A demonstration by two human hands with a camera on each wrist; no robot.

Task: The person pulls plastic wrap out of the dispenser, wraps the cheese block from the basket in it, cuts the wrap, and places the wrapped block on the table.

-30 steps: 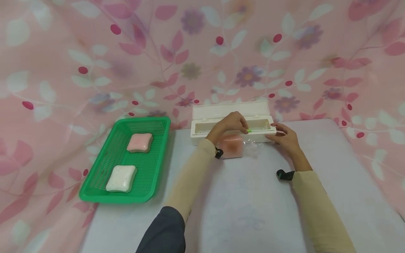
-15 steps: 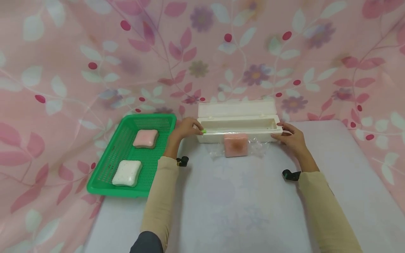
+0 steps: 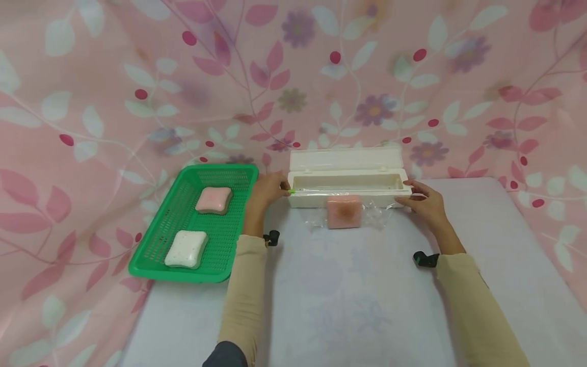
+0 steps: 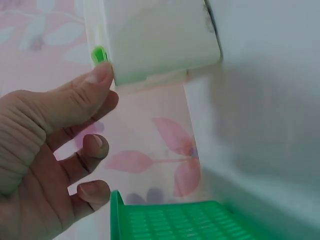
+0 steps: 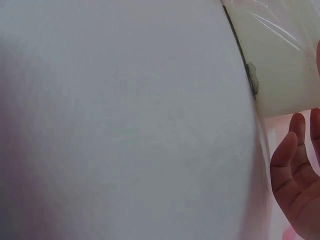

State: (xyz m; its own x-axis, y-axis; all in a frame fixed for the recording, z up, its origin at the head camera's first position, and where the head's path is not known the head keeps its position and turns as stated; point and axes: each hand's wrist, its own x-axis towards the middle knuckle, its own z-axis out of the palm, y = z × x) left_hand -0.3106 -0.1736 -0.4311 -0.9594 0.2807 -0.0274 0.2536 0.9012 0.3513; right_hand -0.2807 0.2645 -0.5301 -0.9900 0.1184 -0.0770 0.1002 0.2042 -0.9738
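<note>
A long white cling film dispenser [image 3: 306, 201] lies at the back of the table with its lid [image 3: 346, 159] raised. My left hand [image 3: 268, 189] pinches the small green slide cutter [image 4: 99, 55] between thumb and index finger, at the dispenser's left end; its other fingers are loosely bent below. At the opposite end my right hand [image 3: 427, 204] holds the dispenser, thumb toward the front and fingers at the end. A pink soap bar [image 3: 343, 212] with a brownish patch stands against the front face, with clear film [image 3: 377, 214] spreading out on both sides of it.
Left of the dispenser, a green plastic basket [image 3: 229, 239] holds a pink soap bar [image 3: 214, 200] and a white soap bar [image 3: 186, 248]. A pink floral cloth [image 3: 293, 76] hangs behind the white-covered table [image 3: 344, 306].
My left hand has slid the green cutter leftward along the dispenser's front edge, from near its right part to the left end. The right hand stays at its end of the dispenser.
</note>
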